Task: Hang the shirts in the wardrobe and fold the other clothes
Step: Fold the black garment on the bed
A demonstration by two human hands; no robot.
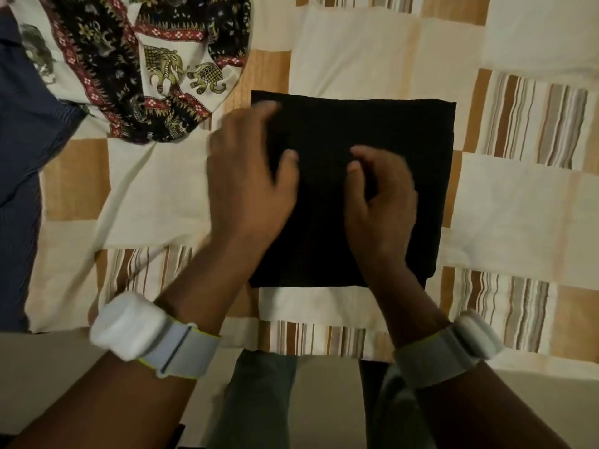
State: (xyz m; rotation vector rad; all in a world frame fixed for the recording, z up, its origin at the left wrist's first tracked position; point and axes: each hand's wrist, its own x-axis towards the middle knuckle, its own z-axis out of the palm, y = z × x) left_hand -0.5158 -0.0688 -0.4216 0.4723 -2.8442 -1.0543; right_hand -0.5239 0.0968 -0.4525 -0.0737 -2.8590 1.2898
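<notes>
Black cloth (389, 131) lies folded square on the bed (518, 196), left hand (246, 189) spread flat on its left edge, right hand (382, 196) loosely curled on its middle, pinching nothing I can see; a careless lift could spill the folds.

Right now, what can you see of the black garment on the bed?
The black garment is folded into a flat, near-square block with straight edges, plain dark fabric with no print visible. It lies on the patchwork bedspread. The left hand rests over its left edge; the right hand, fingers curled, sits on its middle.
</notes>
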